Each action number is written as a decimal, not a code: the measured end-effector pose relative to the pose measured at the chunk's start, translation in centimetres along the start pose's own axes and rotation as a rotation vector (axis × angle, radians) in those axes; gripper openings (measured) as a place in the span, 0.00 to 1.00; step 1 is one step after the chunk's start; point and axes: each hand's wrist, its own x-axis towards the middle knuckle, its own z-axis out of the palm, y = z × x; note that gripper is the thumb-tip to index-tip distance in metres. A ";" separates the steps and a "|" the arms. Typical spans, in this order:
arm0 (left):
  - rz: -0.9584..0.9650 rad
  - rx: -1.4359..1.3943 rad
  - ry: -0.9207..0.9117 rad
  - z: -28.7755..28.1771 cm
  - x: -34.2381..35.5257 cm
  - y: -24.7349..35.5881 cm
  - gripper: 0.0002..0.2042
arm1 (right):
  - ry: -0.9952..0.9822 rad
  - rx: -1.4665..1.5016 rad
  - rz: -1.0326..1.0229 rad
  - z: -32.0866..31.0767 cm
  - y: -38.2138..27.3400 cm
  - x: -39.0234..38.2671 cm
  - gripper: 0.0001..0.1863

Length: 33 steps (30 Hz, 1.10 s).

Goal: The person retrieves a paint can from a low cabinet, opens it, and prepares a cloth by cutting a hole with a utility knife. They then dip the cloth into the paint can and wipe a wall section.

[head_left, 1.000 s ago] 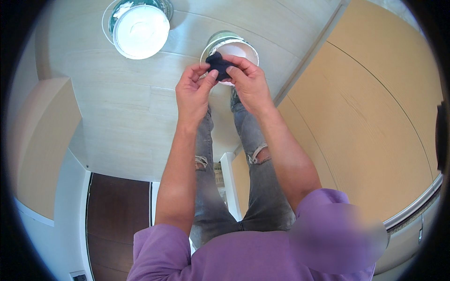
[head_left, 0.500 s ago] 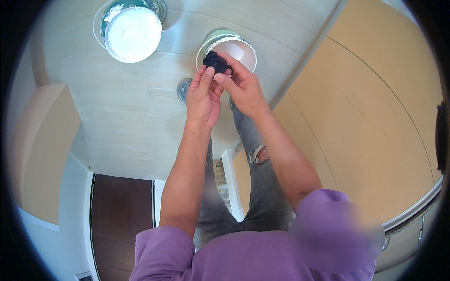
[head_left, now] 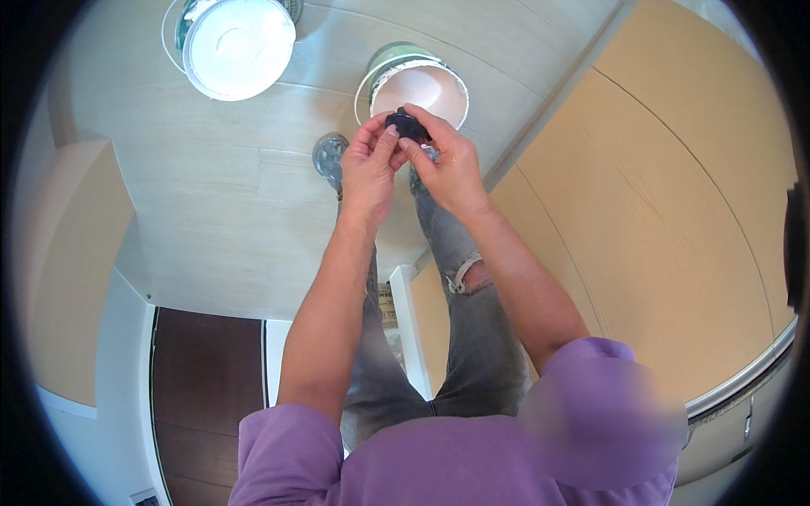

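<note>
Above the open white bucket (head_left: 419,84), left hand (head_left: 369,164) and right hand (head_left: 445,160), fingers pinching one small dark object (head_left: 407,126); since a second ago hands drew closer, object more enclosed. Lidded bucket (head_left: 238,46) sits apart on floor (head_left: 211,194).

purple short-sleeved shirt (head_left: 439,464) | grey jeans (head_left: 472,354), ripped at knee | grey shoe (head_left: 329,156) | forearms bare

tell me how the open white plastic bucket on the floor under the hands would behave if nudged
The open white plastic bucket looks empty, its pale inside bare, so it is probably light and would slide on the smooth tiled floor. It stands upright on a base narrower than its rim, so a high push might tip it. Once on its side, the round wall would likely roll.
</note>
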 end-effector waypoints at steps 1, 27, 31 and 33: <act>-0.004 0.048 -0.005 -0.3 0.1 0.0 0.16 | -0.015 -0.092 -0.082 0.0 0.0 0.2 0.19; 0.517 -0.125 0.307 -8.1 6.3 12.4 0.22 | 0.003 -0.705 -0.062 3.7 12.7 7.2 0.16; 0.528 -0.023 0.246 -8.8 1.9 13.2 0.24 | 0.053 -0.468 0.020 0.4 6.2 3.9 0.18; 0.504 0.022 0.234 -8.5 -0.7 13.6 0.24 | 0.049 -0.146 0.204 -1.9 3.0 1.9 0.18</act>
